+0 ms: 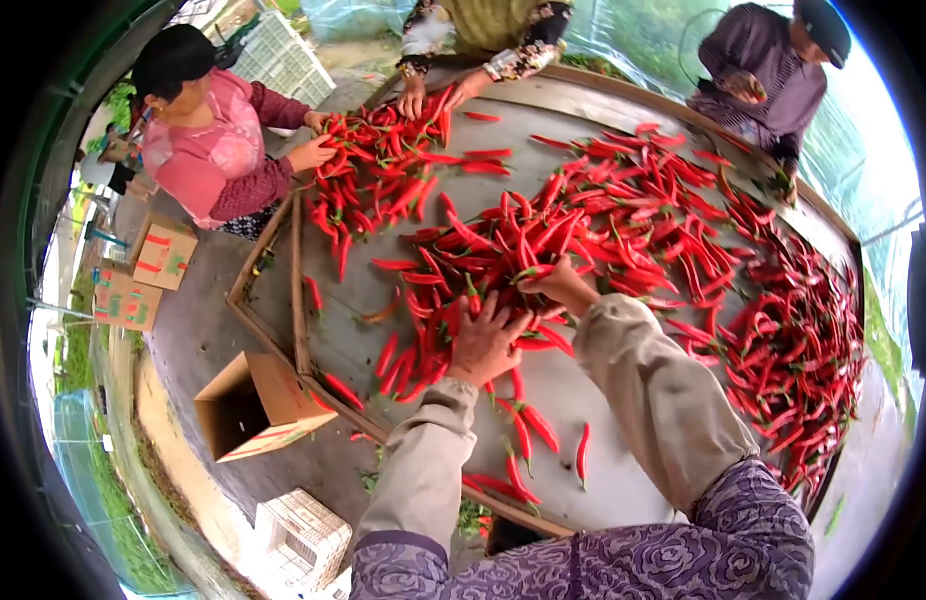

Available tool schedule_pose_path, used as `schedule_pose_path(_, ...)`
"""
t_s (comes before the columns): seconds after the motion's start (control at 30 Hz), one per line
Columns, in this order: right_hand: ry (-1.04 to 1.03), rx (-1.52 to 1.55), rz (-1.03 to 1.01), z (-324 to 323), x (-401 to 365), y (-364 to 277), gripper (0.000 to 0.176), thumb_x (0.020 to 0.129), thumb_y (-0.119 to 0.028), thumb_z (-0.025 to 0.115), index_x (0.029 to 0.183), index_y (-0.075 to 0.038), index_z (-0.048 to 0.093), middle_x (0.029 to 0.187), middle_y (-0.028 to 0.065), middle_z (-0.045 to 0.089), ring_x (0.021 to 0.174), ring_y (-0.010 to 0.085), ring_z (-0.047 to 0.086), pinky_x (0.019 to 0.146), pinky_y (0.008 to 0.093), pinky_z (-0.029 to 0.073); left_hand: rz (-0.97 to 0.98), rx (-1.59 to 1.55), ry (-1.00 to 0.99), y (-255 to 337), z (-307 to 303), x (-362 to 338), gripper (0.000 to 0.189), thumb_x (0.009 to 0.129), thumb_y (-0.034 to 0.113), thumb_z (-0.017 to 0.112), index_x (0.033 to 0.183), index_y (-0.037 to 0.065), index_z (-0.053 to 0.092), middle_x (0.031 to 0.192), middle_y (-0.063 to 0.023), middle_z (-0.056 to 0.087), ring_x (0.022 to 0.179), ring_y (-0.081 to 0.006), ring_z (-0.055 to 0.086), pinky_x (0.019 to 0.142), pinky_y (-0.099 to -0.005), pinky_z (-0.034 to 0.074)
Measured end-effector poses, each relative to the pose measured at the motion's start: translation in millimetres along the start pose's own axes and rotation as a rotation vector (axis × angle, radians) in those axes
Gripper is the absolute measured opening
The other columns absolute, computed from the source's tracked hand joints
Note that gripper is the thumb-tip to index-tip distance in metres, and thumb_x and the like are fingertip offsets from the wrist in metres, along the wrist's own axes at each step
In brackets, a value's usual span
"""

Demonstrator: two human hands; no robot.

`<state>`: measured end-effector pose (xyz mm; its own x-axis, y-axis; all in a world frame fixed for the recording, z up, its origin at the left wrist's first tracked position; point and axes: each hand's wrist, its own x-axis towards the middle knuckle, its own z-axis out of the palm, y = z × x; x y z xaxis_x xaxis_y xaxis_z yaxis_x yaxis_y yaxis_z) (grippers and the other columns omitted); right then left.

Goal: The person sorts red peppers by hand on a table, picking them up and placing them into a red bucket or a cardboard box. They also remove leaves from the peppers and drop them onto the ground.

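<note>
A broad heap of red chili peppers [543,230] with green stems lies across the grey tabletop [363,325]. My left hand [486,342] rests on the near side of the heap, its fingers apart over the peppers. Just to its right and a little farther forward, my right hand [563,287] has its fingers curled round a chili pepper among the others; its fingertips are partly hidden. Several loose chili peppers [528,425] lie on the table below my hands.
A wooden rim [301,290] edges the table. Co-workers stand at the left [218,150], far side [483,45] and far right [763,75], two with hands in the peppers. Darker peppers [793,350] pile up at right. An open cardboard box [258,405] and white crate [303,540] stand at left.
</note>
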<state>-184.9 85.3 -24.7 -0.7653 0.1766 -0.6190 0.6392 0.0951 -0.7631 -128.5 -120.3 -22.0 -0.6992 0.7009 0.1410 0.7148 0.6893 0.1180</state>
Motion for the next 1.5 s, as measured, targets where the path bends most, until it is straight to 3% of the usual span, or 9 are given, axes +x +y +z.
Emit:
schedule_pose_path(0.17, -0.400, 0.377, -0.175, 70, 63, -71, 0.085, 0.078, -0.014, 0.080, 0.140, -0.011, 0.022, 0.100, 0.0108, 0.061, 0.077, 0.0243, 0.067, 0.059, 0.0438, 0.060, -0.315, 0.367, -0.188, -134, -14, 7, 0.057, 0.085, 0.020, 0.057, 0.141, 0.021, 0.047, 0.146, -0.0047, 0.045, 0.142, -0.0322, 0.029, 0.106, -0.0750, 0.018)
schedule_pose_path(0.37, 0.089, -0.313, -0.955, 11, 3, 2, 0.052, 0.081, -0.012, 0.067, 0.130, -0.004, 0.051, 0.090, 0.0157, 0.068, 0.086, 0.0310, 0.067, 0.073, 0.0412, 0.052, -0.375, -0.113, 0.122, -59, -53, -90, 0.057, 0.081, 0.017, 0.067, 0.133, 0.004, 0.049, 0.119, -0.0173, 0.057, 0.110, -0.0372, 0.052, 0.093, -0.0500, 0.044)
schedule_pose_path(0.77, 0.153, -0.516, 0.387, -192, -407, 271, 0.034, 0.080, -0.026, 0.069, 0.102, -0.001, 0.061, 0.070, 0.0137, 0.067, 0.069, 0.0299, 0.068, 0.067, 0.0404, 0.053, -0.474, -0.429, -0.051, 193, -64, -251, 0.018, 0.078, 0.021, 0.069, 0.076, 0.007, 0.057, 0.081, -0.0093, 0.059, 0.082, -0.0329, 0.057, 0.067, -0.0484, 0.045)
schedule_pose_path(0.93, -0.034, -0.813, -0.172, -165, -335, 328, 0.030, 0.079, -0.025, 0.067, 0.092, 0.001, 0.062, 0.062, 0.0130, 0.065, 0.055, 0.0284, 0.066, 0.057, 0.0394, 0.053, -0.198, -0.333, -0.082, 157, -21, -219, 0.020, 0.081, 0.026, 0.064, 0.072, 0.009, 0.062, 0.078, -0.0126, 0.061, 0.074, -0.0340, 0.059, 0.067, -0.0517, 0.046)
schedule_pose_path(1.03, -0.258, -0.731, 0.157, -95, -212, 253, 0.039, 0.083, -0.031, 0.065, 0.104, 0.001, 0.061, 0.063, 0.0137, 0.064, 0.058, 0.0275, 0.064, 0.060, 0.0391, 0.052, -0.261, -0.213, -0.391, 95, -5, -163, 0.021, 0.078, 0.021, 0.064, 0.091, 0.004, 0.066, 0.095, -0.0202, 0.061, 0.088, -0.0380, 0.062, 0.075, -0.0522, 0.051)
schedule_pose_path(1.07, -0.051, -0.496, -0.514, -61, -186, 239, 0.040, 0.084, -0.026, 0.065, 0.112, 0.001, 0.057, 0.069, 0.0143, 0.064, 0.056, 0.0237, 0.062, 0.054, 0.0373, 0.049, -0.207, -0.231, -0.051, 74, -17, -144, 0.036, 0.076, 0.019, 0.067, 0.108, 0.003, 0.061, 0.108, -0.0206, 0.059, 0.098, -0.0390, 0.059, 0.080, -0.0523, 0.051)
schedule_pose_path(1.1, -0.299, 0.229, -0.190, -34, -141, 230, 0.050, 0.082, -0.023, 0.070, 0.123, 0.000, 0.051, 0.074, 0.0132, 0.063, 0.061, 0.0210, 0.061, 0.056, 0.0369, 0.049, -0.219, -0.127, 0.144, 53, -27, -128, 0.048, 0.075, 0.016, 0.068, 0.119, 0.003, 0.054, 0.117, -0.0207, 0.056, 0.107, -0.0391, 0.055, 0.087, -0.0509, 0.049)
schedule_pose_path(1.27, -0.175, 0.148, -0.479, 16, -212, 49, 0.055, 0.085, -0.020, 0.070, 0.132, -0.001, 0.050, 0.095, 0.0177, 0.069, 0.088, 0.0223, 0.066, 0.076, 0.0345, 0.052, -0.558, -0.285, 0.557, 42, -126, -86, 0.035, 0.083, 0.015, 0.065, 0.115, 0.003, 0.057, 0.108, -0.0178, 0.062, 0.103, -0.0367, 0.058, 0.087, -0.0442, 0.048)
schedule_pose_path(1.5, 0.361, -0.631, -0.278, -168, -333, 250, 0.023, 0.083, -0.019, 0.062, 0.102, -0.006, 0.064, 0.090, 0.0194, 0.067, 0.086, 0.0373, 0.065, 0.073, 0.0433, 0.051, -0.454, -0.644, 0.013, 225, -26, -221, 0.016, 0.085, 0.016, 0.059, 0.094, 0.006, 0.067, 0.089, -0.0196, 0.066, 0.085, -0.0388, 0.064, 0.073, -0.0489, 0.051)
